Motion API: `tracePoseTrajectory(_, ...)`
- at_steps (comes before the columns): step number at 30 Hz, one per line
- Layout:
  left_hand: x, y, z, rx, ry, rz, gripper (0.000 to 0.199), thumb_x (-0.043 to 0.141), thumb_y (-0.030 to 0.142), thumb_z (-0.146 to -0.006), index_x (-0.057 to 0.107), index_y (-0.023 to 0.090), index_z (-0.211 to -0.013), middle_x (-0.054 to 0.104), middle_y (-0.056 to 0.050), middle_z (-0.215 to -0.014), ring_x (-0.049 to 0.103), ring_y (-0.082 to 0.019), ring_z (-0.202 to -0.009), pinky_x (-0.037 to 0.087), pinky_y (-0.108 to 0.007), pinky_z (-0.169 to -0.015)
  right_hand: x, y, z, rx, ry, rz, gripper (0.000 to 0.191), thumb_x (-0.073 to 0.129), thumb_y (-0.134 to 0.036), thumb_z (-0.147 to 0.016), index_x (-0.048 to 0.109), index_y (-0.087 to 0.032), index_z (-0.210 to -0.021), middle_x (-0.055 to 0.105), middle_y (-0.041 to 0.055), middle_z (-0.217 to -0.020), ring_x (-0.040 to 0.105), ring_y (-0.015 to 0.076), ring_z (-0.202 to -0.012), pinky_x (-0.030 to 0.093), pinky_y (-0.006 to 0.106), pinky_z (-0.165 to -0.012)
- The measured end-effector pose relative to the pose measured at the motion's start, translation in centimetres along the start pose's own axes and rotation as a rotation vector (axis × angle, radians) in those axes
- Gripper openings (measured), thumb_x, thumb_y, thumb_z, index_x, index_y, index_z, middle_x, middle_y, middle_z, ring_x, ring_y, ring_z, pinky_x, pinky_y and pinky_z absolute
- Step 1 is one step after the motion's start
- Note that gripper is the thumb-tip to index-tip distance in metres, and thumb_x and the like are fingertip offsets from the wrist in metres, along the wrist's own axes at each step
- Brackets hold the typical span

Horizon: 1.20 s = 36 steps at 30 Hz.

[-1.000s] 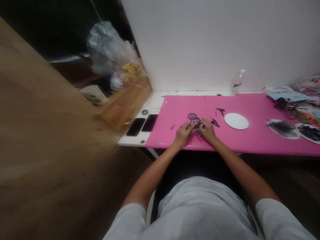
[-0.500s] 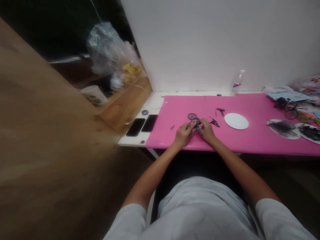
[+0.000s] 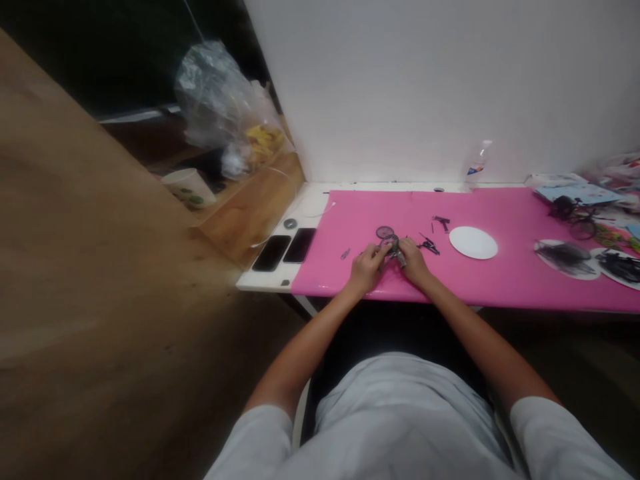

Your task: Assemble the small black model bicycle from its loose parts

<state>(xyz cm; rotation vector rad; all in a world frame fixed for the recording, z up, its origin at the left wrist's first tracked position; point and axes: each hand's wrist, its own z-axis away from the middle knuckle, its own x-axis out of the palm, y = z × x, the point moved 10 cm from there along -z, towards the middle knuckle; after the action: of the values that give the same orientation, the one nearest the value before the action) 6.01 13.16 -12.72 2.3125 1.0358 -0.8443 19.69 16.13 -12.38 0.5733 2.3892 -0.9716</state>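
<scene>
Above the pink-covered table (image 3: 360,213), a small dark spoked bicycle wheel (image 3: 393,241) is held between my two hands. The fingers of my left hand (image 3: 366,270) are closed on its lower left side. My right hand (image 3: 414,262) pinches at its right edge, and a small grey piece (image 3: 401,260) shows under those fingers. How these pieces join is too small to tell. Just beyond lies a second small wheel (image 3: 385,232), flat on the pink cover. Thin black parts (image 3: 429,245) lie to the right of my right hand.
Farther right are another black part (image 3: 442,223), a white plate (image 3: 473,243), plates with black parts (image 3: 567,260) and a small black model bicycle (image 3: 575,215). A bottle (image 3: 479,163) stands near the wall. Two phones (image 3: 300,245) lie left; a small grey piece (image 3: 345,254) lies nearer.
My right fingers have shifted slightly left and closed in over the wheel, covering more of it. My left hand has barely moved.
</scene>
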Motion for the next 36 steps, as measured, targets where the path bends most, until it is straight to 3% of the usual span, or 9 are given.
tracePoseTrajectory(7,0.2,-0.1,0.0,0.006,-0.028,0.070,0.040,0.057,0.029,-0.106,0.065,0.030,-0.145,0.061,-0.005,-0.101,0.060,-0.012,-0.078,0.041,-0.021,-0.064,-1.5,0.4,0.3,0.062,0.133,0.032,0.009,0.057,-0.014,-0.088,0.062,-0.022,-0.089,0.065,0.0082,-0.090,0.056,0.0289,-0.090,0.046,0.040,-0.079)
tracePoseTrajectory(17,0.8,-0.6,0.1,-0.034,-0.063,0.115,0.040,0.053,0.038,-0.108,0.063,0.031,-0.147,0.061,-0.005,-0.103,0.059,-0.013,-0.079,0.041,-0.022,-0.065,0.3,0.5,0.1,0.028,-0.001,0.042,0.015,0.049,-0.015,-0.096,0.060,-0.022,-0.089,0.065,0.0104,-0.093,0.054,0.0282,-0.091,0.048,0.040,-0.082)
tracePoseTrajectory(23,0.9,-0.6,0.2,-0.026,-0.059,0.104,0.042,0.054,0.028,-0.106,0.062,0.031,-0.147,0.061,-0.005,-0.105,0.060,-0.013,-0.082,0.041,-0.021,-0.066,-0.9,0.6,0.3,0.067,0.074,0.060,0.010,0.055,-0.016,-0.093,0.063,-0.021,-0.091,0.066,0.0098,-0.093,0.056,0.0287,-0.092,0.047,0.039,-0.079)
tracePoseTrajectory(27,1.0,-0.6,0.1,-0.031,-0.074,0.097,0.041,0.051,0.030,-0.108,0.062,0.032,-0.147,0.060,-0.006,-0.103,0.059,-0.013,-0.082,0.042,-0.021,-0.066,-1.7,0.3,0.5,0.082,0.126,0.060,0.007,0.059,-0.019,-0.092,0.065,-0.021,-0.093,0.067,0.0083,-0.092,0.057,0.0286,-0.092,0.047,0.040,-0.080)
tracePoseTrajectory(36,0.7,-0.5,0.0,-0.056,-0.065,0.093,0.040,0.052,0.031,-0.108,0.064,0.030,-0.145,0.060,-0.005,-0.100,0.059,-0.013,-0.080,0.041,-0.021,-0.065,-0.5,0.3,0.1,0.040,0.033,0.040,0.017,0.049,-0.014,-0.094,0.058,-0.022,-0.084,0.063,0.0082,-0.086,0.054,0.0281,-0.089,0.047,0.040,-0.081)
